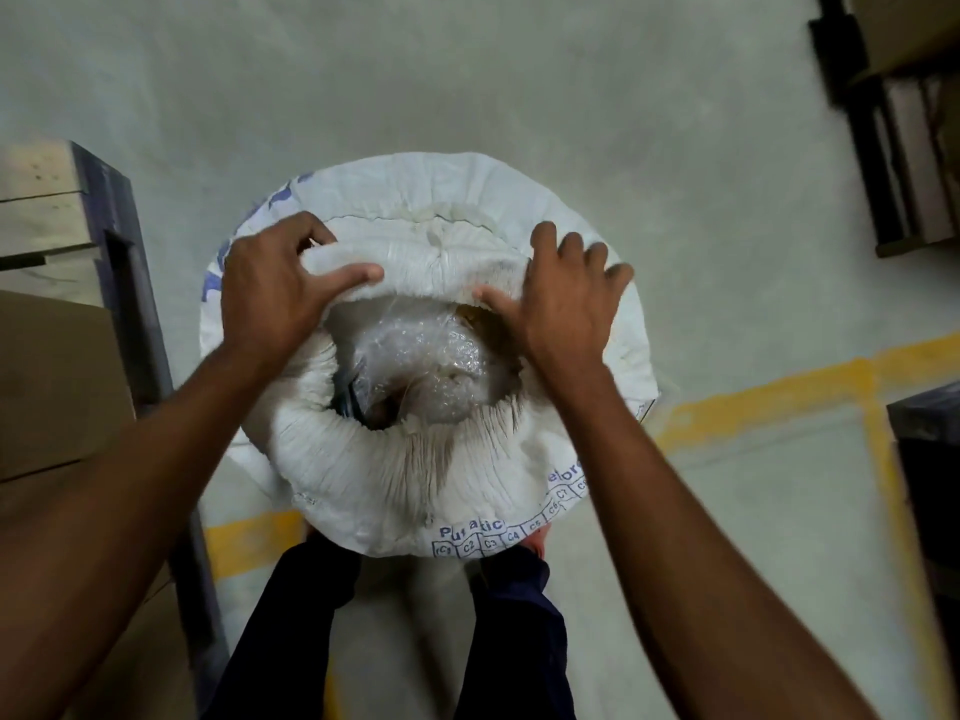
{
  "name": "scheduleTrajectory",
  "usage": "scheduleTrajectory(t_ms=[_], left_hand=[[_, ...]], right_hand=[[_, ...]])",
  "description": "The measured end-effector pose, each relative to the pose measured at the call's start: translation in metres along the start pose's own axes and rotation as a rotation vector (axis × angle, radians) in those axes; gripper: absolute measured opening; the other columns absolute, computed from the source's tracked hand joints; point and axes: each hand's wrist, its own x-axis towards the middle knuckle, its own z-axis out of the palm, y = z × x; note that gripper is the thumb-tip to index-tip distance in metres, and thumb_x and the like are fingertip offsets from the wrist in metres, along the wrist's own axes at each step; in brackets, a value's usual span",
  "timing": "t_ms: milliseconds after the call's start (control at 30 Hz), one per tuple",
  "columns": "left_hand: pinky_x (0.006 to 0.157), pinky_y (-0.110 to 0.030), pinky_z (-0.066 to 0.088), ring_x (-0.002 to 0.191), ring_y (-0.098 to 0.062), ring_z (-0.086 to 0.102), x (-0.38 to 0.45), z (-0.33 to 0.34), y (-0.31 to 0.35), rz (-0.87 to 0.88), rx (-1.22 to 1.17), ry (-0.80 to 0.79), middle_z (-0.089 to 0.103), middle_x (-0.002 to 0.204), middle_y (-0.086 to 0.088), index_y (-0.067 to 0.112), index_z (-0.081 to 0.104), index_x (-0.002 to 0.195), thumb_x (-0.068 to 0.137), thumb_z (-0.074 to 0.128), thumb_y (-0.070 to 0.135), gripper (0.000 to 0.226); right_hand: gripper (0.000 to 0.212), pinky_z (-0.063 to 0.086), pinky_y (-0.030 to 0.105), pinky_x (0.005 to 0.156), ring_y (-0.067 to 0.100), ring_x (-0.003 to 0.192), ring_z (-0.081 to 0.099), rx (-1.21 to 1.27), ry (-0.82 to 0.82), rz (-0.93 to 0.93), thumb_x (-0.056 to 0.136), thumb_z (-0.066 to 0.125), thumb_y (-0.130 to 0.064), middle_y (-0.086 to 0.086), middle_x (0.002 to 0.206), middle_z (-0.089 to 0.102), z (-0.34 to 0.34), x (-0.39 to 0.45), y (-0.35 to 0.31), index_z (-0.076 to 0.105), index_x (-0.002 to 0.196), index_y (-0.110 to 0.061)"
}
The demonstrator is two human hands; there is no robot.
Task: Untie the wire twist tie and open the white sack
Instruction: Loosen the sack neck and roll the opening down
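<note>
The white sack point(395, 480) stands upright on the floor between my legs, with blue print along its rim. Its mouth is open, and the top is rolled outward into a thick ring. Inside I see clear bubble wrap point(426, 366) and something dark at the left. My left hand point(275, 288) grips the rolled far-left edge, thumb on top and fingers curled over it. My right hand point(566, 293) holds the rolled far-right edge, thumb at the inner lip and fingers spread over the outside. No wire twist tie is visible.
A wooden pallet with cardboard boxes point(57, 314) stands close on the left. Dark shelving with boxes point(904, 122) is at the far right, and a dark object point(930, 459) at the right edge. Yellow floor lines point(769, 402) run across the grey concrete floor.
</note>
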Motion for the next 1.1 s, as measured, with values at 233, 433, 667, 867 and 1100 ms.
scheduleTrajectory(t_ms=[233,433,667,867,1100], left_hand=[[0.093,-0.04,0.038,0.119,-0.024,0.058,-0.038,0.027,0.012,-0.184,0.191,0.21,0.066,0.126,0.0,0.028,0.063,0.129,0.067,0.07,0.089,0.087],[0.099,-0.057,0.046,0.133,-0.035,0.054,-0.056,0.046,0.008,-0.523,0.155,0.181,0.06,0.14,-0.006,0.026,0.049,0.14,0.056,0.074,0.092,0.109],[0.079,-0.039,0.046,0.104,-0.037,0.069,-0.056,0.056,-0.015,-0.438,0.043,0.185,0.074,0.108,-0.017,0.004,0.071,0.106,0.084,0.055,0.085,0.086],[0.067,-0.024,0.033,0.079,-0.02,0.059,-0.035,0.023,-0.004,-0.373,-0.075,0.124,0.064,0.079,-0.001,0.004,0.069,0.087,0.093,0.061,0.07,0.066],[0.054,-0.01,0.035,0.059,-0.005,0.052,-0.035,0.002,-0.013,-0.288,-0.015,-0.115,0.054,0.063,0.006,0.015,0.056,0.066,0.093,0.068,0.059,0.053]], right_hand=[[0.105,0.01,0.075,0.121,0.045,0.16,0.002,0.239,-0.012,0.549,0.085,0.06,-0.076,0.018,0.175,0.007,0.017,-0.051,-0.038,0.022,0.165,-0.02],[0.086,0.031,0.063,0.112,0.038,0.15,0.035,0.32,0.132,0.724,0.092,0.055,-0.071,0.011,0.168,0.031,0.038,-0.08,-0.047,0.036,0.158,-0.02],[0.031,0.044,0.036,0.08,0.035,0.1,0.061,0.637,0.292,0.689,0.105,0.058,-0.033,0.013,0.113,0.062,0.06,-0.108,-0.027,0.072,0.114,-0.007],[0.032,0.028,0.029,0.063,0.014,0.065,0.042,0.751,0.249,0.513,0.105,0.058,-0.025,-0.009,0.061,0.051,0.038,-0.104,0.017,0.054,0.074,-0.016],[0.039,0.035,0.024,0.058,-0.002,0.056,0.048,0.807,-0.125,0.219,0.093,0.057,-0.048,-0.018,0.056,0.055,0.024,-0.088,0.074,0.045,0.06,-0.032]])
